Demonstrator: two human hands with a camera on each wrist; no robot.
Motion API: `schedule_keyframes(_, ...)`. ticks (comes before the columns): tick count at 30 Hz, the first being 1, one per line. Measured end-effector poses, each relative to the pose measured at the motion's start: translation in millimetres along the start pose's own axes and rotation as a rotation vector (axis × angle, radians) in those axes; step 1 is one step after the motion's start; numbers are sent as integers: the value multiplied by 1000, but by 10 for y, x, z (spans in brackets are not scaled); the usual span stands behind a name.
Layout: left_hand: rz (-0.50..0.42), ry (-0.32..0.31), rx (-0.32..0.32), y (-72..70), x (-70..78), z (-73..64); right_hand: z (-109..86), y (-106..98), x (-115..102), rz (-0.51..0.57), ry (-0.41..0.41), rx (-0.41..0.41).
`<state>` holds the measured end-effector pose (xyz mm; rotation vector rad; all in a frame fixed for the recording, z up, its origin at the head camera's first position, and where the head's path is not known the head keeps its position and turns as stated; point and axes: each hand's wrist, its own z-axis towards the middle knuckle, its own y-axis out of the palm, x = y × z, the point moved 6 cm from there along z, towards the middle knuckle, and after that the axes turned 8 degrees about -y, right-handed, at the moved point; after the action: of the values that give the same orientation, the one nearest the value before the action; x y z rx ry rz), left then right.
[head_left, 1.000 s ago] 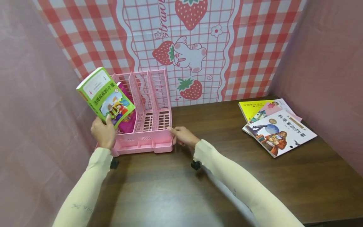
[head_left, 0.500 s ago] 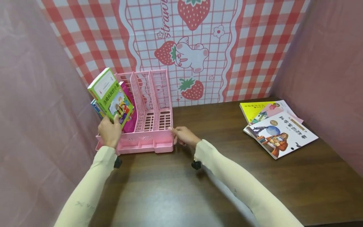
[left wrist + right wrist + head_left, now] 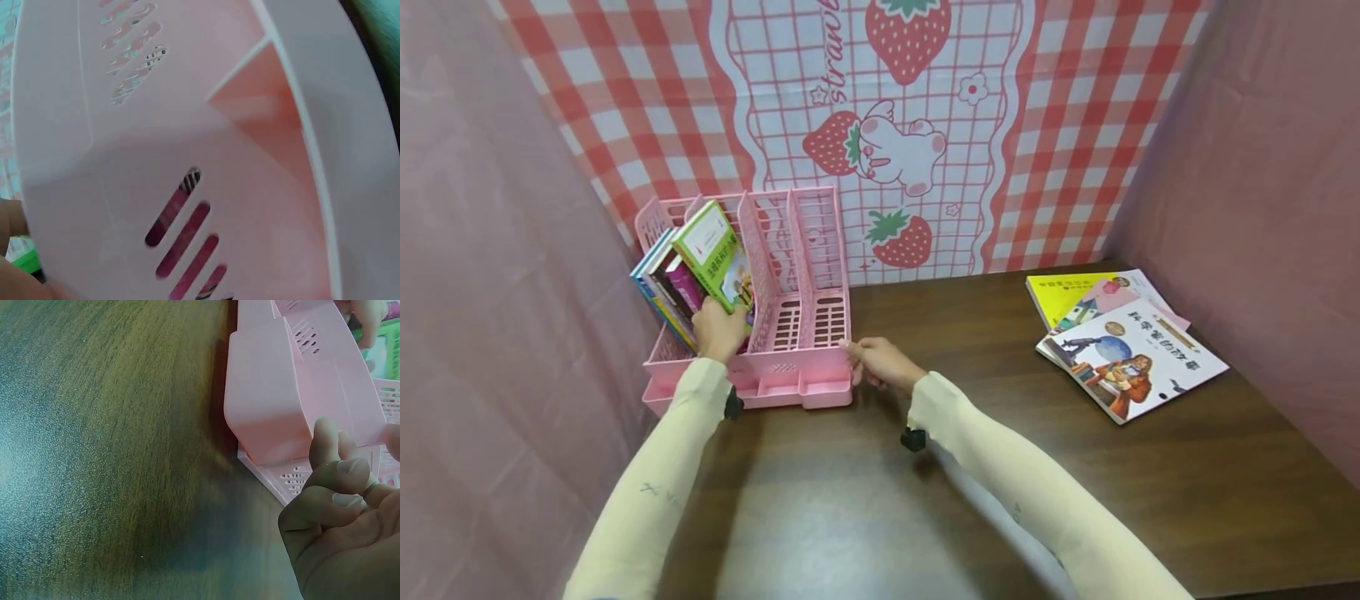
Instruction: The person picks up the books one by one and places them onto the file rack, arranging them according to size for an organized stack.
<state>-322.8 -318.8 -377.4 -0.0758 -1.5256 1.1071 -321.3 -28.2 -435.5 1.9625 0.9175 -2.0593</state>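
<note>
The green-covered paperback book (image 3: pixel 709 243) stands tilted in the pink slotted plastic rack (image 3: pixel 790 364), left of the frame's centre, its lower part grasped by the left hand (image 3: pixel 718 330). The right hand (image 3: pixel 883 362) pinches the rack's front corner near the middle of the frame. Just beside the green book, toward the frame's left, lean a magenta book (image 3: pixel 685 285) and a blue-edged book (image 3: pixel 647 279). At the frame's right, a white illustrated book (image 3: pixel 1135 354) and a yellow-covered book (image 3: pixel 1063 293) lie piled on the brown wooden table (image 3: pixel 827 500).
</note>
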Motion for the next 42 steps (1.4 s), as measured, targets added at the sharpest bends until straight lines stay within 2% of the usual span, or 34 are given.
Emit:
schedule_keyframes(4, 64, 25, -42, 31, -23, 38, -7, 19, -1, -1, -2, -20)
schedule_keyframes(10, 162, 80, -85, 3, 39, 46, -7, -19, 8, -25, -1, 0)
schedule_keyframes(15, 124, 51, -106, -18, 3, 17, -13, -35, 12, -34, -18, -13)
schedule_keyframes(18, 70, 66, -61, -17, 9, -31, -30, -85, 28, -39, -35, -25)
schedule_keyframes(23, -20, 210, 108, -9, 173, -164, -81, -305, 69, -81, -34, -12)
schedule_keyframes(25, -75, 282, 120, 31, 266, -253, -97, -421, 96, -99, -26, -1)
schedule_keyframes(26, -104, 315, 105, 64, 312, -307, -106, -482, 110, -109, -20, 5)
schedule_keyframes(28, -159, 383, 44, 176, 413, -426, -124, -623, 157, -127, -13, 20)
schedule_keyframes(29, -181, 409, -13, 256, 471, -491, -148, -704, 175, -141, -9, 29)
schedule_keyframes(32, -259, 467, -214, 521, 635, -696, -236, -954, 220, -190, -1, 64)
schedule_keyframes(36, -380, 487, -487, 838, 847, -974, -389, -1307, 262, -289, -4, 112)
schedule_keyframes(39, -410, 505, -612, 1009, 967, -1132, -526, -1596, 333, -372, 21, 144)
schedule_keyframes(42, -395, 523, -663, 1133, 1028, -1209, -703, -1904, 459, -427, 94, 177)
